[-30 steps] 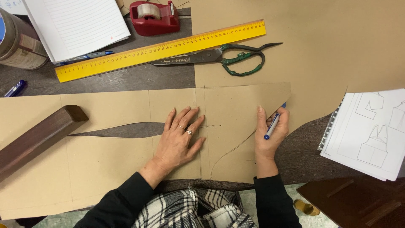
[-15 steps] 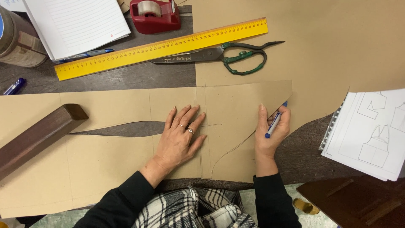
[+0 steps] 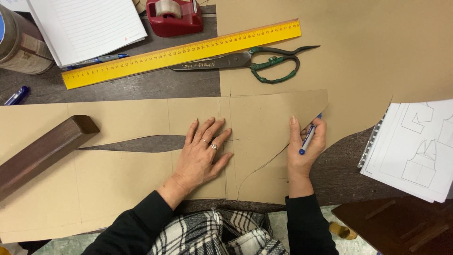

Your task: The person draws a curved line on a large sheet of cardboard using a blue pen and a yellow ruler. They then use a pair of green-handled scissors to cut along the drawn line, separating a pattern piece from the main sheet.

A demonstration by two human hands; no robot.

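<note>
My left hand (image 3: pixel 204 158) lies flat, fingers spread, pressing down on the brown cardboard sheet (image 3: pixel 118 184) that covers the near part of the tabletop (image 3: pixel 155 85). My right hand (image 3: pixel 304 148) rests on the sheet's right edge, its grip pinching a blue pen (image 3: pixel 309 137) that slants along my fingers; a curved pencil line runs across the cardboard just left of it. A long leaf-shaped cutout opens left of my left hand, and a dark wooden block (image 3: pixel 42 151) lies over it farther left. Beyond the sheet lie a yellow ruler (image 3: pixel 181 53), green-handled scissors (image 3: pixel 245 61) and a red tape dispenser (image 3: pixel 174 16). A spiral-bound pad of drawings (image 3: pixel 415 146) sits to my right.
</note>
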